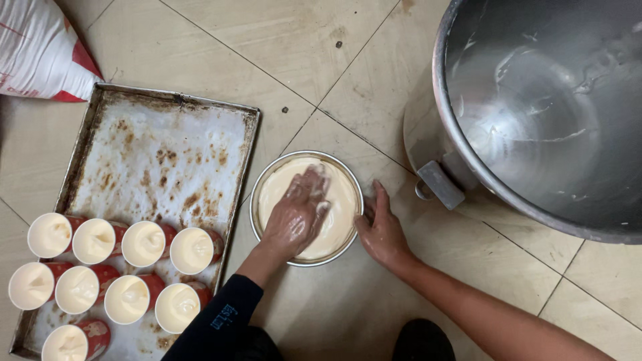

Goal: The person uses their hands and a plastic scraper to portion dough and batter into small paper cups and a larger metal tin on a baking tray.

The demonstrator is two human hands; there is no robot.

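Note:
A round metal pan (pixel 257 200) filled with pale batter sits on the tiled floor. My left hand (pixel 297 215), in a dark sleeve, lies flat on the batter with fingers spread and is coated in it. My right hand (pixel 382 230), on a bare forearm, is pressed against the pan's right rim, thumb on the edge, steadying the pan.
Left of the pan lies a stained rectangular baking tray (pixel 167 147) holding several red paper cups (pixel 192 251) filled with batter. A large steel mixing bowl (pixel 535 113) smeared with batter stands at the upper right. A white and red sack (pixel 40 50) lies at the upper left.

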